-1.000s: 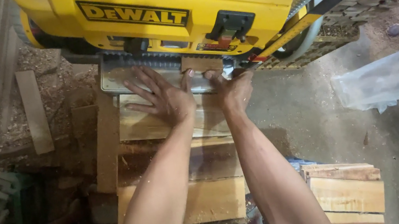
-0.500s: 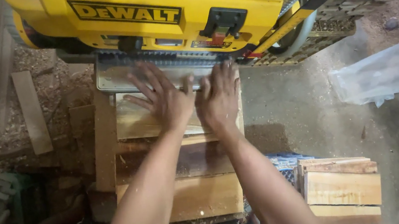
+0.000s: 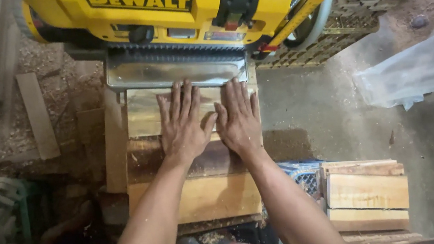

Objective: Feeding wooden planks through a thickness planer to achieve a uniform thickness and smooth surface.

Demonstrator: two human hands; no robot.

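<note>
Hands side by side, left hand (image 3: 183, 125) and right hand (image 3: 238, 118) flat on board (image 3: 143, 114), its far end hidden under yellow planer (image 3: 184, 7)

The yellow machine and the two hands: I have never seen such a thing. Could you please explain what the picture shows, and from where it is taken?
The picture comes from a camera worn on the person's head, looking down. The yellow machine looks like a woodworking planer with a metal table at its mouth. The left hand and the right hand lie flat, side by side, fingers spread, pressing on a wooden board at that table. Nothing is gripped; the palms only press. Below it are more wooden pieces, and a stack of wooden blocks stands at the right. Sawdust covers the floor.
</note>
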